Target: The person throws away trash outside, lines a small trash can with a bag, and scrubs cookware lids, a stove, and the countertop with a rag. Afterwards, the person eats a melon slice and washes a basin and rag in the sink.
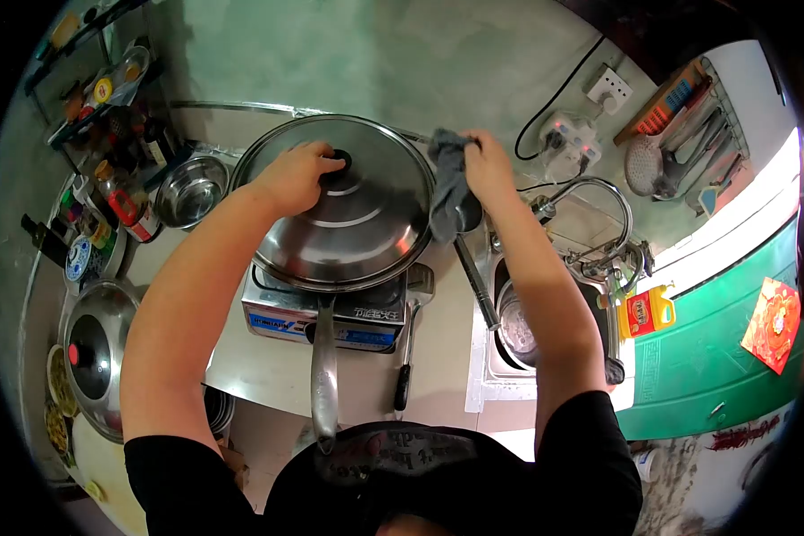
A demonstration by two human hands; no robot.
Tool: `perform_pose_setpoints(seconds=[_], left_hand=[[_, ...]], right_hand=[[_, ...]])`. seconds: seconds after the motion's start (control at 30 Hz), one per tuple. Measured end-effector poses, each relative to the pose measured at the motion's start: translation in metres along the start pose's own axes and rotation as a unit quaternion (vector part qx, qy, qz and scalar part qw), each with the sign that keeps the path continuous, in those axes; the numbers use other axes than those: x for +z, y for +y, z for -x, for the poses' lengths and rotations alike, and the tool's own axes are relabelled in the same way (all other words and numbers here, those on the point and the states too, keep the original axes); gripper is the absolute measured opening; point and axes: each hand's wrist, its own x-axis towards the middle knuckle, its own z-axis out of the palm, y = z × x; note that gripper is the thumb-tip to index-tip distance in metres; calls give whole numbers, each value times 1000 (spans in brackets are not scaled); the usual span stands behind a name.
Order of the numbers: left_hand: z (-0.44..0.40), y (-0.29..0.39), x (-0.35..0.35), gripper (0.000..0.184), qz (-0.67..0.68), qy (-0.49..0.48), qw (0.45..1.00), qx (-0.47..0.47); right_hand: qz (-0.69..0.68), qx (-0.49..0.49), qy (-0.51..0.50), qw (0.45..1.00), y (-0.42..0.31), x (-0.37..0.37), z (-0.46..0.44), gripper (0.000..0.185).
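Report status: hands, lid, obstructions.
Left hand on lid knob. Right hand gripping grey cloth. Lid over pan. Spatula beside stove, clear of hands.

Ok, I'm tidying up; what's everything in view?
Stove: one, silver, on counter
Pan: one, silver, on stove
Large lid: one, silver, on pan
Cloth: one, grey, in right hand
Spatula: one, silver-black, beside stove
Long handle: one, silver, below cloth
Bowl: one, silver, left of large lid
Red-knobbed lid: one, silver, far left
Bottles: several, mixed, left
Dishes: several, mixed, far left
Sink: one, silver, right
Faucet: one, silver, over sink
Jug: one, yellow, beside sink
Sockets: several, white, upper right
Utensils: several, silver, upper right
Panel: one, green, far right
Card: one, red, far right
Left hand: one, bare, on large lid
Right hand: one, bare, gripping cloth
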Motion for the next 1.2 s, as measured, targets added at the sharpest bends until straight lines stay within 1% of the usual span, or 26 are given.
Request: perform_pose_setpoints(seconds=[0.03,0.07,0.13,0.17,0.23,0.37,0.43,0.5,0.53,0.6,0.63,0.73,0.8,0.83,0.9,1.07,1.13,1.2], left_hand=[[0,-1,1,47,3,10,1000,10],[0,0,0,47,2,10,1000,11],[1,2,-3,48,4,-5,1000,-7],[2,5,-3,48,2,-5,1000,-5],[3,9,-5,50,-35,-22,999,-29],[7,13,-6,51,-31,-27,998,-49],[6,15,-6,49,-38,-33,997,-59],[5,17,-8,47,-53,-52,995,-67],[5,17,-7,47,-54,-49,995,-67],[5,13,-5,47,-39,-46,996,-68],[4,11,-3,51,-53,-43,996,-58],[8,17,-7,51,-41,-41,996,-69],[7,17,-7,51,-49,-51,995,-75],[7,17,-6,52,-48,-55,994,-79],[7,19,-8,52,-44,-57,994,-85],[11,17,-5,52,-30,-40,995,-90],[14,17,-3,52,-23,-33,995,-90],[14,21,-6,53,-28,-35,995,-93]], right_hand=[[-64,50,12,997,1,7,-8,23],[-64,51,14,997,1,17,-12,23],[19,47,-118,992,7,42,-15,26],[19,47,-115,992,17,53,-10,26],[97,-30,-147,984,31,70,7,28],[108,-58,-136,983,24,54,29,30],[98,-34,-179,978,12,39,45,31],[62,-80,-182,978,-2,38,66,29],[36,-129,-183,974,-19,37,74,28],[8,-196,-169,966,-47,46,80,27],[7,-200,-163,966,-52,56,73,27],[40,-206,-128,969,-42,92,31,25],[67,-174,-96,978,-22,116,-1,25],[66,-175,-93,978,-16,123,-11,25],[131,-141,-110,975,-11,131,-22,27],[160,-114,-145,970,-26,108,14,31],[172,-171,-133,961,-32,98,45,32],[171,-170,-224,944,-91,68,75,32]])
